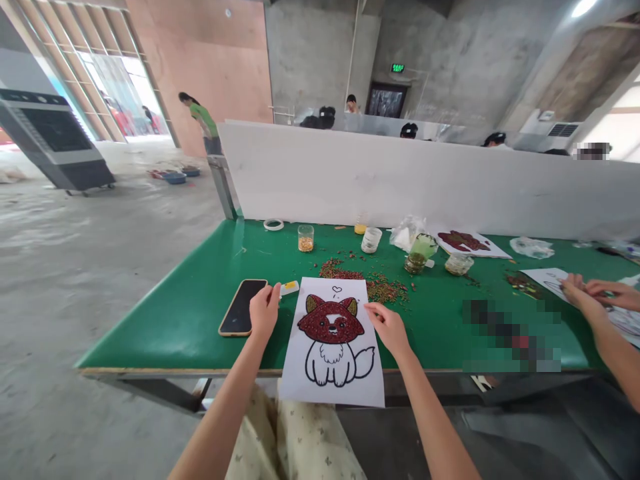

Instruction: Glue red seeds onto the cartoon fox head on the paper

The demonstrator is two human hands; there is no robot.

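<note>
A white sheet of paper [325, 393] with a printed fox drawing lies in front of me, its lower part jutting past the table edge. Dark red beads or seeds fill the fox's head [330, 320]; the ears are greenish, while body and tail are bare outline. My left hand [265, 310] is closed on a small white tube-like object with a yellow label [289, 288], just left of the sheet. At the sheet's right edge, my right hand [390, 327] has its fingertips pinched on the paper. Loose red and greenish-brown seeds [387, 290] are scattered behind the sheet.
A phone [243, 307] lies left on the green table [165, 320]. Toward the white partition [350, 173] stand a cup of yellow grains [306, 239], a whitish cup [371, 240] and a green-topped cup [420, 253]. A co-worker's hands [595, 293] are over another drawing at right.
</note>
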